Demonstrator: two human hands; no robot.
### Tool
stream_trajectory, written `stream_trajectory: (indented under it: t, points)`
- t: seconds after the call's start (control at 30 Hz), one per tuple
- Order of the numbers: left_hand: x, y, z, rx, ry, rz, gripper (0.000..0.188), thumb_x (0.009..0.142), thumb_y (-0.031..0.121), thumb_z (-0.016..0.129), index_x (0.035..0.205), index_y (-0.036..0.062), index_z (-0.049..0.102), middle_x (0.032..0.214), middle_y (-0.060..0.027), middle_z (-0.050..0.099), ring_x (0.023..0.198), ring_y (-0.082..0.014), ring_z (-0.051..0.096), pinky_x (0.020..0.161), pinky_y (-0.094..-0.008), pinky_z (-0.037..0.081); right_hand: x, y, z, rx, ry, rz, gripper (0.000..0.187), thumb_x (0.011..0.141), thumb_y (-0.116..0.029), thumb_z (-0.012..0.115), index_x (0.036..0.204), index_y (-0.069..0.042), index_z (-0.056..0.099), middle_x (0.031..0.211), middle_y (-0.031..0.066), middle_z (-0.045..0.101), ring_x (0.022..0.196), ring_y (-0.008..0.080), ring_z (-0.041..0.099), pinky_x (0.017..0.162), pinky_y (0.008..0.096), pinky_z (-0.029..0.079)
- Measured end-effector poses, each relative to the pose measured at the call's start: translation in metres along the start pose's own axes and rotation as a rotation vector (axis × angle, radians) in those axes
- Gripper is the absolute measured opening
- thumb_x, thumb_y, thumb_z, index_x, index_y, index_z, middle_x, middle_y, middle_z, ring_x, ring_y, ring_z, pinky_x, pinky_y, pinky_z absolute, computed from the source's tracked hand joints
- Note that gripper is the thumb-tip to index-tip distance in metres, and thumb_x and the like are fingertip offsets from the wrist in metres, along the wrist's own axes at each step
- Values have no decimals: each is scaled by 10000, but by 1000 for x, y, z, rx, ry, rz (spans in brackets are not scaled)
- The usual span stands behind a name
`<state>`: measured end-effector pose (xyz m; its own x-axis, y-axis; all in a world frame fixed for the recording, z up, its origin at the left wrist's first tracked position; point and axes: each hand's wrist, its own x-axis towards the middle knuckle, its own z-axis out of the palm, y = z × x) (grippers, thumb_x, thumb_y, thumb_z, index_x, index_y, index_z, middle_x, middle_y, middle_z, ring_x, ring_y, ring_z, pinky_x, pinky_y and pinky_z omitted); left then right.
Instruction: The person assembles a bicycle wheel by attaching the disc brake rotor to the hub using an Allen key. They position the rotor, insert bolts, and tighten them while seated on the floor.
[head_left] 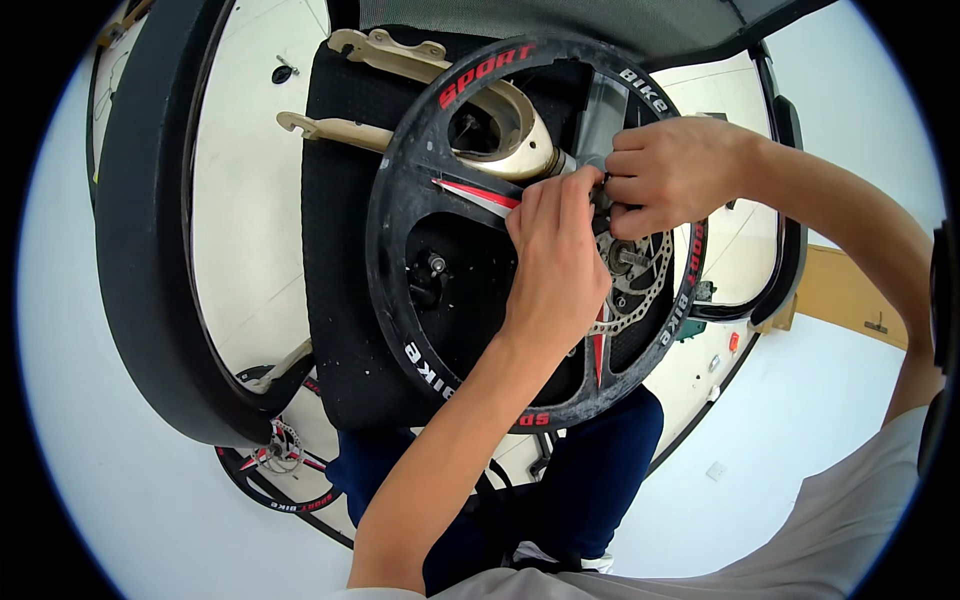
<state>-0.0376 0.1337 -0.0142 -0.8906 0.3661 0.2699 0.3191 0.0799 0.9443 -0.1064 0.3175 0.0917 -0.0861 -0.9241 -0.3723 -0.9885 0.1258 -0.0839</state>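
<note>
A black spoked wheel (388, 225) with red and white markings lies flat on a black chair seat (345, 260). Its metal brake disc (655, 285) shows at the right of the hub. Across the wheel's upper left is a cream-coloured fork-shaped frame part (528, 150), its two arms reaching past the rim. My left hand (560, 255) leans over the spokes, fingers pinched near the hub. Right beside it, my right hand (675, 175) is curled closed over the same spot. Whatever small dark piece sits between the fingertips is mostly hidden. A grey metal part (605, 100) runs up behind my hands.
Black armrests (150, 220) flank the seat on the left and right. Another wheel (330, 497) with a brake disc stands at the lower left. Inside the wheel's left opening lies a small dark metal fitting (432, 270). A red item (734, 342) rests on the floor at the right.
</note>
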Motion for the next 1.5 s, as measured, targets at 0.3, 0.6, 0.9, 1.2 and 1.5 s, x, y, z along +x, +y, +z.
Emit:
stream_trajectory:
  t: [0.3, 0.6, 0.9, 1.2, 1.5]
  points:
    - [1, 2, 0, 4, 41, -46, 288, 918, -16, 530, 1202, 21, 548, 1143, -144, 616, 1097, -349, 559, 973, -469, 383, -11, -46, 29, -29, 74, 400, 134, 820, -174, 585, 892, -92, 507, 714, 42, 509, 656, 224, 592, 618, 344, 514]
    - [0, -2, 6, -12, 86, -15, 283, 920, -24, 526, 1196, 27, 554, 1100, -143, 627, 1042, -340, 578, 951, -458, 402, -6, -81, 46, 110, 176, 722, 162, 841, -159, 573, 977, -81, 531, 770, 76, 550, 718, 254, 642, 644, 379, 531]
    - [3, -1, 3, -8, 31, -44, 285, 943, -2, 517, 1227, 6, 530, 1107, -164, 618, 1046, -339, 581, 966, -459, 396, -5, -83, 35, 143, 236, 753, 145, 830, -128, 596, 955, -86, 536, 793, 89, 559, 754, 287, 643, 666, 397, 517]
    - [5, -4, 0, 3, 30, -23, 275, 970, 29, 496, 1241, -11, 517, 1120, -178, 603, 1061, -340, 577, 983, -470, 380, 12, -154, -6, 852, 381, 1521, 161, 1023, -138, 503, 1059, 14, 539, 721, 241, 584, 663, 433, 587, 625, 445, 470]
    - [3, -1, 0, -23, 1, -16, 280, 970, 32, 489, 1250, 11, 498, 1135, -176, 585, 1084, -355, 551, 976, -493, 364, 53, -170, 24, 791, 533, 1469, 195, 1006, -129, 541, 894, 20, 484, 629, 258, 558, 626, 464, 583, 541, 509, 435]
